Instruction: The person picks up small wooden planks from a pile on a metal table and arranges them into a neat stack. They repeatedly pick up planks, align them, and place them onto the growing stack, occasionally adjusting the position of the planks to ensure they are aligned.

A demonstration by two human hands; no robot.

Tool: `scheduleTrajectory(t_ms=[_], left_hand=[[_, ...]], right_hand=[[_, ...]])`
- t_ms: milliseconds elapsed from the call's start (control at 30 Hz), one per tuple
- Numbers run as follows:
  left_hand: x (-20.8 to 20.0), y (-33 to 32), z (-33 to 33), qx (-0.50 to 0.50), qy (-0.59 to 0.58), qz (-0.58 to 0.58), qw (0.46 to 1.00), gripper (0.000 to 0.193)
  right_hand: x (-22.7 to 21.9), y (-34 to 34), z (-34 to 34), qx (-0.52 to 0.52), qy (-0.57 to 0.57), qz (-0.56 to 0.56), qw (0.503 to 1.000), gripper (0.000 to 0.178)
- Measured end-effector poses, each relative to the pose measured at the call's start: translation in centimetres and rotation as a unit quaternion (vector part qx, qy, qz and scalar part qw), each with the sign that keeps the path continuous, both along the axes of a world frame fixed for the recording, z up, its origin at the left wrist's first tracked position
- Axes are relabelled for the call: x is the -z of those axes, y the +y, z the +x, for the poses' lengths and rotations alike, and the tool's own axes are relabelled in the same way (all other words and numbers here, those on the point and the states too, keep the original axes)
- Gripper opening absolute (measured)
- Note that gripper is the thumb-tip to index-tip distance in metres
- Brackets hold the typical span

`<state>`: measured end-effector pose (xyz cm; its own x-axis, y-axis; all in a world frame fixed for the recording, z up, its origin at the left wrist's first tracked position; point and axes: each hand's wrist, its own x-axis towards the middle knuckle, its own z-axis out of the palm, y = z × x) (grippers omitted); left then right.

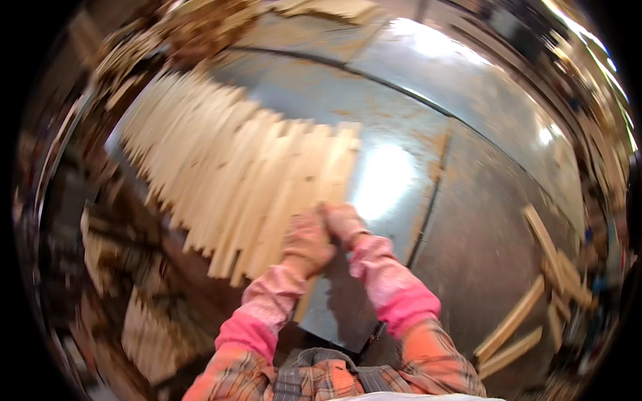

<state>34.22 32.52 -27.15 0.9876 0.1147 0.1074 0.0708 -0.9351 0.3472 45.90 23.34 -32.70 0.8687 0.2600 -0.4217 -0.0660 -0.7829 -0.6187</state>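
A row of pale wooden strips (247,167) lies side by side on a shiny metal tabletop, their ends uneven. The rightmost wooden strip (343,157) reaches from the row's far edge down beneath my hands, and its near end shows below my left wrist. My left hand (307,240) is closed on this strip near its lower part. Close beside it, my right hand (344,224) is closed at the strip's right edge. Motion blur softens the fingers, and their tips are partly hidden. Pink cuffs cover both my forearms.
The metal tabletop (401,120) carries sawdust and dark seams. Several loose wood pieces (511,317) lie at the right. More stacked wood (207,30) stands at the far left, and a bundle of strips (150,337) sits lower, at the near left.
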Motion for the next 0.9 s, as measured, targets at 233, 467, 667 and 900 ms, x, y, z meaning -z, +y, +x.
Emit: scheduleTrajectory(t_ms=[233,467,667,900], left_hand=[[12.0,-4.5,-0.9,0.036,0.105,0.231,0.966,0.069],[13.5,-20.8,-11.6,-0.021,0.073,0.147,0.986,0.080],[6.4,-20.6,1.3,0.134,0.033,-0.059,0.989,0.056],[2.9,-55.3,-9.3,0.245,0.336,-0.388,0.823,0.046]], right_hand=[[-2.5,-13.8,-6.7,-0.085,0.038,0.091,0.991,0.052],[4.2,-62.4,-26.2,0.375,-0.079,-0.103,0.918,0.053],[-7.8,-71.0,-38.6,0.622,0.077,-0.302,0.718,0.106],[-5.9,-67.6,-38.6,0.589,0.092,-0.056,0.801,0.082]])
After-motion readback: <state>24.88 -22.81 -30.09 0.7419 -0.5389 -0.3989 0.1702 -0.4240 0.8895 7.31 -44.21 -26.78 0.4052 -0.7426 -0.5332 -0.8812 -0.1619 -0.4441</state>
